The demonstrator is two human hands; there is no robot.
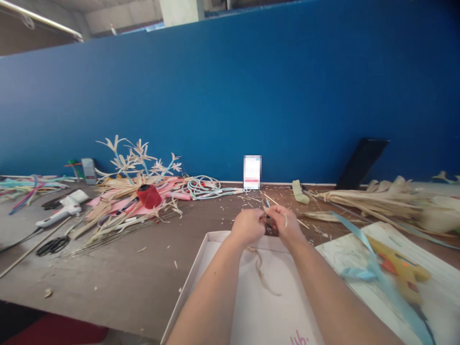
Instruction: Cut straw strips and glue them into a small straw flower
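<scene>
My left hand point(248, 226) and my right hand point(286, 224) meet above the far edge of a shallow white box lid point(215, 287). Fingers on both sides are closed in a pinch around something small and dark, too hidden to name. A thin bluish tip shows just above the fingertips. Below my left hand a curled, dry tan strand point(263, 275) trails over the lid; whether it hangs from the fingers or lies there I cannot tell. My right hand wears a pale ring.
Rightward, a yellow glue gun point(402, 268) and light-blue ribbon point(354, 230) lie on paper, near dried husks point(381, 199). Husk flowers point(125, 163), a red spool point(149, 196), black scissors point(53, 244) and a white glue gun point(59, 215) are leftward. A phone point(252, 171) leans on the blue partition.
</scene>
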